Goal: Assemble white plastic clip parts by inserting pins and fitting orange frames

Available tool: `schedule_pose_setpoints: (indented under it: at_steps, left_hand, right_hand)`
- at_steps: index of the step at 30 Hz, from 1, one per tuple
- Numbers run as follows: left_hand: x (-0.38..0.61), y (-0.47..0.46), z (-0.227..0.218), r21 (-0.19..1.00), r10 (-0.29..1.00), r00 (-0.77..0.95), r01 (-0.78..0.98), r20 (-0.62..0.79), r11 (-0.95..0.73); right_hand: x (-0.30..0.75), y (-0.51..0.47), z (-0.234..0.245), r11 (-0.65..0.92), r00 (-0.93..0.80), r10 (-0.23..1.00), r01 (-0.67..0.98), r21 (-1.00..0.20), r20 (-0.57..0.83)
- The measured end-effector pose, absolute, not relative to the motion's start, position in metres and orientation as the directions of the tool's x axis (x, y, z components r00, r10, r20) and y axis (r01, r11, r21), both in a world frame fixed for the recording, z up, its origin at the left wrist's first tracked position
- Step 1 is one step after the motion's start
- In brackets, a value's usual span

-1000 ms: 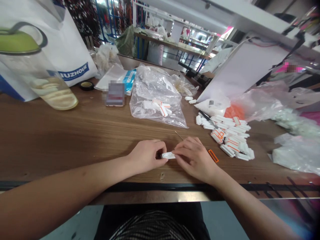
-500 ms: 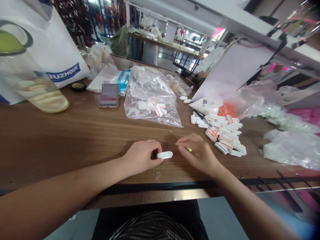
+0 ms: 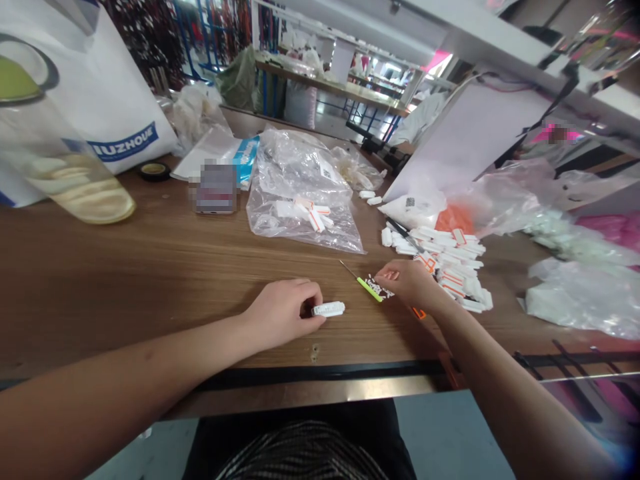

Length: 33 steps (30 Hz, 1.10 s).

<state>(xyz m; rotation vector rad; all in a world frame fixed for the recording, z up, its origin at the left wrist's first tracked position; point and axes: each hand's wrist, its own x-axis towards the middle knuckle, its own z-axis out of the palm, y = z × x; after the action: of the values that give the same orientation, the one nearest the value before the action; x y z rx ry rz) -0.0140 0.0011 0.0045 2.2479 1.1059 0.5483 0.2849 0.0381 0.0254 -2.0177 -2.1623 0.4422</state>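
Observation:
My left hand [image 3: 286, 310] grips a small white plastic part [image 3: 329, 309] between thumb and forefinger, low over the wooden table. The part is oblong, with a row of tiny marks along its upper face. My right hand [image 3: 407, 283] has its fingertips pinched together at a scatter of tiny white pieces [image 3: 377, 287]. Whatever those fingertips hold is too small to make out. Just left of the tiny pieces lies a thin tool with a yellow-green handle [image 3: 370, 289] and a fine metal shaft. An orange piece [image 3: 419, 313] shows beneath my right wrist.
A heap of white parts [image 3: 457, 260], some with orange edges, lies right, with dark tweezers [image 3: 404, 235] on it. Clear plastic bags [image 3: 300, 167] lie behind. A phone [image 3: 216, 190], black tape roll [image 3: 154, 171] and tilted clear bottle [image 3: 95, 193] stand left.
My right hand has moved right, off the left side of the scatter, uncovering the tiny white pieces and the green-handled tool. The left hand keeps its hold on the white part.

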Motion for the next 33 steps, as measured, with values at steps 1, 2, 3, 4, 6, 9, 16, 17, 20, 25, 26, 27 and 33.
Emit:
schedule_pose_setpoints:
  at_steps: [1,2,3,4,6,9,16,17,20,25,26,27,33]
  left_hand:
    - [-0.014,0.001,0.004,0.647,0.811,0.574,0.578,0.112,-0.498]
    - [-0.014,0.001,0.004,0.647,0.811,0.574,0.577,0.113,-0.499]
    - [-0.014,0.001,0.004,0.648,0.810,0.575,0.575,0.115,-0.500]
    - [-0.014,0.001,0.004,0.648,0.810,0.575,0.574,0.116,-0.500]
    - [-0.013,0.001,0.004,0.647,0.810,0.575,0.574,0.117,-0.502]
    - [-0.013,0.001,0.005,0.645,0.812,0.572,0.579,0.113,-0.498]
    - [-0.014,0.001,0.004,0.647,0.811,0.573,0.576,0.117,-0.500]
    - [-0.014,0.001,0.004,0.648,0.811,0.573,0.576,0.116,-0.499]
    - [-0.014,0.001,0.005,0.653,0.812,0.574,0.574,0.108,-0.493]
    - [-0.014,0.001,0.006,0.656,0.809,0.580,0.574,0.096,-0.489]
    - [-0.014,0.001,0.007,0.655,0.810,0.579,0.577,0.094,-0.488]
    - [-0.014,0.001,0.007,0.654,0.811,0.578,0.579,0.091,-0.486]
    - [-0.014,0.001,0.008,0.659,0.809,0.581,0.574,0.092,-0.487]
  right_hand:
    - [0.286,0.040,0.025,0.033,-0.064,0.994,0.953,-0.302,-0.092]
    - [0.288,0.043,0.025,0.012,-0.042,0.995,0.956,-0.293,-0.095]
    - [0.291,0.045,0.025,-0.008,-0.022,0.995,0.958,-0.288,-0.098]
    - [0.293,0.047,0.025,-0.023,-0.007,0.995,0.957,-0.288,-0.103]
    - [0.300,0.050,0.026,-0.041,0.006,0.993,0.952,-0.303,-0.115]
    - [0.308,0.051,0.030,-0.049,0.008,0.993,0.939,-0.340,-0.121]
    - [0.310,0.049,0.031,-0.042,-0.009,0.991,0.925,-0.378,-0.134]
    - [0.309,0.048,0.031,-0.049,0.000,0.991,0.929,-0.368,-0.131]
    - [0.304,0.043,0.029,-0.065,0.032,0.994,0.944,-0.324,-0.107]
    - [0.293,0.033,0.028,-0.073,0.067,0.997,0.973,-0.221,-0.033]
    - [0.291,0.031,0.028,-0.072,0.069,0.997,0.976,-0.203,-0.024]
    - [0.290,0.030,0.028,-0.072,0.070,0.997,0.979,-0.190,-0.020]
    - [0.294,0.029,0.030,-0.083,0.072,0.996,0.968,-0.239,-0.053]
